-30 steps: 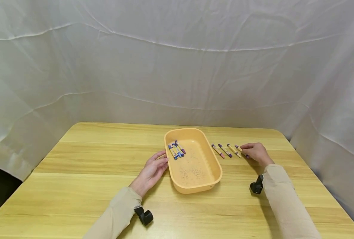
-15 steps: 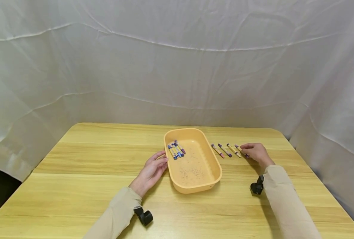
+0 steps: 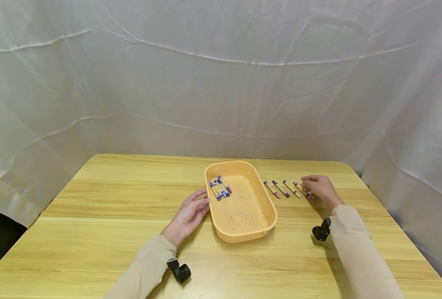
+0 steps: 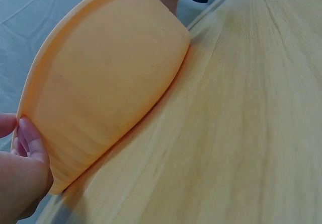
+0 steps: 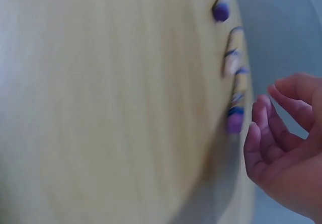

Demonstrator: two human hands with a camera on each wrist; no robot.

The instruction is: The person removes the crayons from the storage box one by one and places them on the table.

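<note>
Head view: wooden table (image 3: 94, 232) under a white cloth backdrop (image 3: 221, 83), orange tub (image 3: 256, 226) sitting near the middle. Left hand (image 3: 187, 214) laid flat on the wood against the tub's left wall, fingers straight and relaxed, gripping nothing. From the left wrist view, same story: fingertips (image 4: 30, 138) pressed up to the rim of the tub (image 4: 105, 88), tub wall filling most of the picture, grain of the table (image 4: 241, 133) running off beside it. Inside the tub, a small bunch of crayons (image 3: 220, 187) lying side by side in the far left corner, mostly blue and purple.

Over to the right side: four loose crayons in a row on the table just right of the tub. Right hand (image 3: 319, 189) hovering at the rightmost crayon (image 3: 302, 189) of that row, fingers bent over it, hand lifted off the wood. Right wrist view blurred: curled fingers (image 5: 266, 133) just beside the purple tip of that crayon (image 5: 235, 118), small gap showing, no clear pinch. Whether touching or a hair apart, cannot tell. Nothing gripped in that hand. Remaining three crayons (image 3: 281, 188) lined up between hand and tub, apart from each other, all slanted the same way.

Beige sleeves on both arms, black wrist cameras (image 3: 179, 270) strapped below each cuff.
</note>
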